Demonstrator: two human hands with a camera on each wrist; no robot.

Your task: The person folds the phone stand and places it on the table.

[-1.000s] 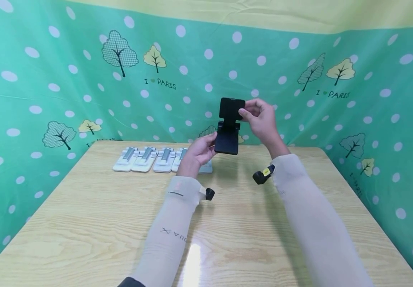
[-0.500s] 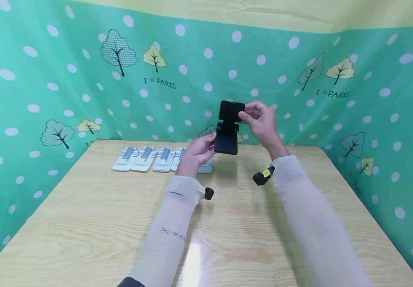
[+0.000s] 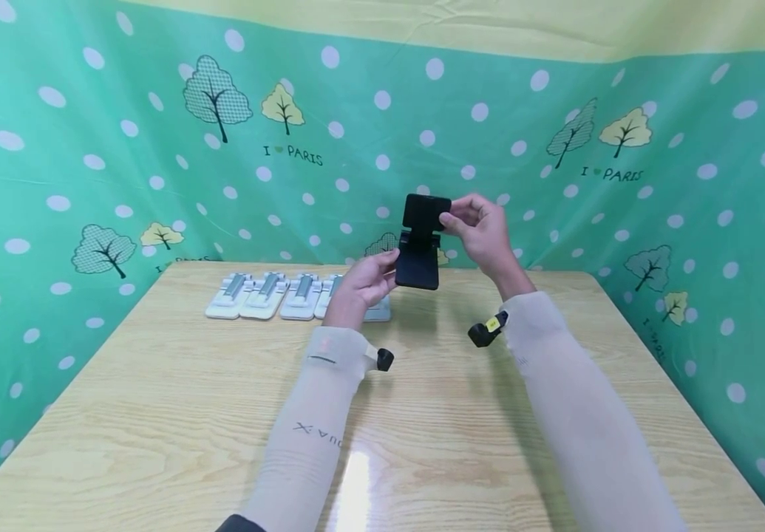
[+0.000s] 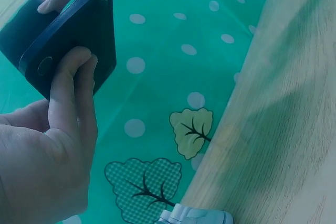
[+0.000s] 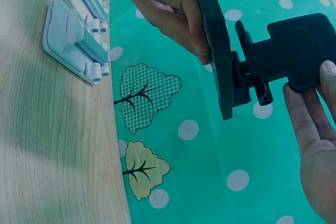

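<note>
A black folding phone stand (image 3: 417,270) is held up above the far part of the table, opened out with its upper plate (image 5: 302,48) raised from the base on a hinged arm. My left hand (image 3: 365,279) grips the base by its left edge, fingers pressed against its underside in the left wrist view. My right hand (image 3: 485,233) pinches the right side of the upper plate between thumb and fingers. In the right wrist view the hinge (image 5: 244,80) shows between base and plate.
Several white folded phone stands (image 3: 262,295) lie in a row at the table's far left, partly behind my left hand. The wooden table (image 3: 156,414) ends at a green dotted curtain (image 3: 329,207) hanging behind and at both sides.
The upper plate and my right hand have come down slightly toward the base, which stays nearly level. Both hands keep their hold.
</note>
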